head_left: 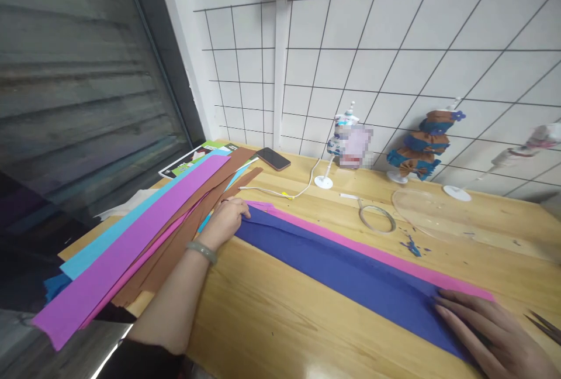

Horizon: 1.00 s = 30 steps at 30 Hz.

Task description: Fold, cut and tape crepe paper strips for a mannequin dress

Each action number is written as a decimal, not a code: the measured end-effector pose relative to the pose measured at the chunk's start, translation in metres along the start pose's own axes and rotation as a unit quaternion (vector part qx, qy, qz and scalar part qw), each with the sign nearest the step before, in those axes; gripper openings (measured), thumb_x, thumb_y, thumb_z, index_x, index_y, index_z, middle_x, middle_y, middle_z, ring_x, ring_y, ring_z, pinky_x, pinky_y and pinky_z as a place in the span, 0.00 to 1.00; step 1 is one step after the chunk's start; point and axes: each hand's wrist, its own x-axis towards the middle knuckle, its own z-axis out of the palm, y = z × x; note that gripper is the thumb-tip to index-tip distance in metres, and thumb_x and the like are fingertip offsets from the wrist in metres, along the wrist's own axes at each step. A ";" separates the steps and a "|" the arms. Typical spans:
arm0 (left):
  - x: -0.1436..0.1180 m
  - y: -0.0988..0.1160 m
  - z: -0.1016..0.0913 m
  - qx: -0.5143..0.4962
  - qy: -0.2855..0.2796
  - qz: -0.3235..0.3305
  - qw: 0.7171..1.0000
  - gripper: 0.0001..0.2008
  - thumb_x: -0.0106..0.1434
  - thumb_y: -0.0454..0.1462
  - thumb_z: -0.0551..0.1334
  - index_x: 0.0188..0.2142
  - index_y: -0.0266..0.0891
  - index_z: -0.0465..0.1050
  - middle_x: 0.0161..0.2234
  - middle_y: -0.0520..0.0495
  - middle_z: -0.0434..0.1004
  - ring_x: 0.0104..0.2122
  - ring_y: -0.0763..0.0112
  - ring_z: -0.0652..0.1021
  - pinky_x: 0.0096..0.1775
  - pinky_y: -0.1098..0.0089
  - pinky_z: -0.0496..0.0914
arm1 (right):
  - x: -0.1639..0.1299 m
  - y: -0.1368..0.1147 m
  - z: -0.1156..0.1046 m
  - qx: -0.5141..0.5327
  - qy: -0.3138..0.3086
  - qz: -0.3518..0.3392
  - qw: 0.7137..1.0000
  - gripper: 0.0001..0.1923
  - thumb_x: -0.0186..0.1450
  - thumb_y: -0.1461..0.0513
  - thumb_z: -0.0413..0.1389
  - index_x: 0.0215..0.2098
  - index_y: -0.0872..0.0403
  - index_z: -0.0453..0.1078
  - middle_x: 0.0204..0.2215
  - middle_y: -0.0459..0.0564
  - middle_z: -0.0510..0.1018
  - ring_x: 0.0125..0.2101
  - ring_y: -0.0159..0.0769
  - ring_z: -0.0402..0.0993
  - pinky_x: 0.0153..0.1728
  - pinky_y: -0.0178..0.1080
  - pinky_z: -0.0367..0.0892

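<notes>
A long dark blue crepe paper strip (346,271) lies diagonally on the wooden table (272,314), on top of a pink strip (377,256) that shows along its far edge. My left hand (225,221) pinches the far left end of the blue strip, a pale bangle on the wrist. My right hand (491,329) lies flat, fingers spread, on the near right end of the strip, pressing it to the table.
A pile of purple, light blue, brown and pink paper strips (144,238) lies at the left. A phone (273,158) with a white cable, a wire coil (377,218), paper-dressed stands (421,145) and scissors (546,326) at the right edge are on the table. A wire grid covers the wall.
</notes>
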 end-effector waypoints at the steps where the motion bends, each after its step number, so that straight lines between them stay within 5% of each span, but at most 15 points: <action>1: 0.001 0.005 -0.001 0.002 0.006 0.000 1.000 0.19 0.53 0.26 0.49 0.30 0.41 0.77 0.36 0.49 0.77 0.39 0.69 0.74 0.46 0.68 0.66 | 0.000 0.001 0.002 -0.006 -0.009 -0.003 1.000 0.17 0.64 0.52 0.47 0.42 0.48 0.73 0.42 0.50 0.76 0.43 0.47 0.72 0.43 0.53 0.68; 5: 0.002 0.025 -0.001 0.017 -0.014 0.010 1.000 0.17 0.62 0.37 0.51 0.48 0.41 0.71 0.47 0.46 0.74 0.47 0.64 0.71 0.51 0.64 0.63 | 0.007 -0.008 0.002 -0.026 -0.017 0.006 0.999 0.20 0.62 0.49 0.48 0.45 0.50 0.71 0.45 0.51 0.75 0.45 0.46 0.70 0.45 0.50 0.67; 8: 0.001 0.032 0.000 0.041 -0.057 0.018 0.997 0.24 0.60 0.48 0.56 0.53 0.43 0.65 0.51 0.45 0.70 0.51 0.59 0.67 0.51 0.61 0.60 | 0.014 -0.017 -0.003 -0.045 -0.027 0.023 0.998 0.23 0.62 0.49 0.49 0.50 0.51 0.68 0.47 0.51 0.74 0.46 0.45 0.69 0.46 0.50 0.66; 15: 0.004 0.027 0.003 0.084 -0.048 0.028 0.995 0.23 0.56 0.51 0.60 0.48 0.45 0.70 0.38 0.46 0.70 0.46 0.59 0.67 0.47 0.61 0.60 | 0.017 -0.019 -0.006 -0.065 -0.043 0.038 0.996 0.26 0.62 0.50 0.51 0.54 0.53 0.64 0.45 0.54 0.74 0.44 0.44 0.70 0.46 0.48 0.65; 20: 0.005 0.023 0.002 0.056 -0.037 0.046 0.997 0.10 0.59 0.44 0.60 0.36 0.45 0.76 0.34 0.48 0.69 0.42 0.64 0.68 0.47 0.63 0.60 | 0.019 -0.024 -0.007 -0.074 -0.044 0.043 0.995 0.26 0.62 0.50 0.50 0.55 0.52 0.63 0.48 0.55 0.72 0.46 0.45 0.69 0.47 0.49 0.63; 26: 0.000 0.024 -0.014 -0.115 0.028 0.073 0.990 0.08 0.59 0.40 0.59 0.31 0.41 0.76 0.38 0.46 0.73 0.44 0.65 0.70 0.50 0.63 0.63 | 0.019 -0.026 -0.007 -0.046 -0.039 0.088 0.994 0.27 0.63 0.50 0.49 0.56 0.56 0.61 0.49 0.56 0.72 0.49 0.45 0.67 0.49 0.50 0.63; 30: -0.007 0.031 -0.033 -0.205 -0.045 -0.013 0.978 0.11 0.56 0.44 0.60 0.31 0.38 0.75 0.37 0.45 0.76 0.40 0.64 0.74 0.46 0.65 0.67 | 0.016 -0.028 -0.014 0.008 -0.021 0.121 0.992 0.22 0.62 0.49 0.49 0.47 0.53 0.69 0.41 0.53 0.76 0.42 0.42 0.72 0.45 0.46 0.68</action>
